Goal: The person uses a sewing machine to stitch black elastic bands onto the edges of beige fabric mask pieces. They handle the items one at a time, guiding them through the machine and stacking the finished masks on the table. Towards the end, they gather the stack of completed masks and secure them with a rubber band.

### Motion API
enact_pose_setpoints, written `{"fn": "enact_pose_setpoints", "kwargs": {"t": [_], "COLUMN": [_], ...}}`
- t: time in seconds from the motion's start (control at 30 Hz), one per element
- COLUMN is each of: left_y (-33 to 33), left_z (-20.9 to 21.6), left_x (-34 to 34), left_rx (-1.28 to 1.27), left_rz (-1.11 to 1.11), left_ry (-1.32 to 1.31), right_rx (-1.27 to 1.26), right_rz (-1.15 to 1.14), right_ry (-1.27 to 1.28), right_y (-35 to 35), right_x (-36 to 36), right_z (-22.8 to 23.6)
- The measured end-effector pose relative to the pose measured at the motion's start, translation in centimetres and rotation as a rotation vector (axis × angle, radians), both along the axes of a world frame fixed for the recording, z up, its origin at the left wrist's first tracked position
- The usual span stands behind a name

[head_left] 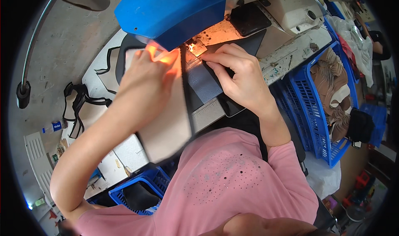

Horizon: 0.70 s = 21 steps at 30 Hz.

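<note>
My left hand point(145, 80) bears down on a beige panel with a dark edge point(164, 130), its fingers bent over the panel's upper end beneath the blue machine head point(172, 18). Motion blurs that hand and the panel slightly. Thumb and forefinger of my right hand point(243, 76) are pinched together on the edge of a dark sheet piece point(218, 70), beside the lit working spot point(196, 48). A dark blue-grey piece point(203, 84) lies flat between both hands. The machine head hides the tips of some left fingers.
A blue basket point(328, 107) of stacked brown pieces stands to the right. Black strips point(79, 105) lie on the worktable at left. Another blue basket point(139, 192) sits below the table's front edge. A lamp arm point(31, 49) rises at far left.
</note>
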<state>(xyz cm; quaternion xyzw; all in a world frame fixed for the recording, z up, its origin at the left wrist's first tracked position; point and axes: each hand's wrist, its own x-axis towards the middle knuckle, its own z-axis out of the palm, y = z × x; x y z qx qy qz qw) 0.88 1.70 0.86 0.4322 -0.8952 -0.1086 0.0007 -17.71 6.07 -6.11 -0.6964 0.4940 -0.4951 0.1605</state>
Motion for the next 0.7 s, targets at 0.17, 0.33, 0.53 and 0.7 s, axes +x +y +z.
{"fn": "enact_pose_setpoints", "kwargs": {"t": [0.17,0.33,0.53,0.7], "left_y": [1.4,0.7,-1.2,-4.5], "left_z": [0.8,-0.1,-0.6,-1.4], "left_x": [-2.2,-1.4,-1.2,0.7], "left_rx": [0.128,0.011,-0.077,-0.086], "left_rz": [0.099,0.024,0.074,0.023], "left_ry": [-0.047,0.004,-0.128,0.107], "right_rx": [0.035,0.031,-0.005,-0.006], "right_rz": [0.047,0.102,0.093,0.118], "right_ry": [0.021,0.109,0.088,0.131], "right_y": [0.3,0.5,-0.5,-1.2], "right_x": [0.0,-0.3,0.4,0.8], "right_z": [0.6,0.8,0.1,0.0]}}
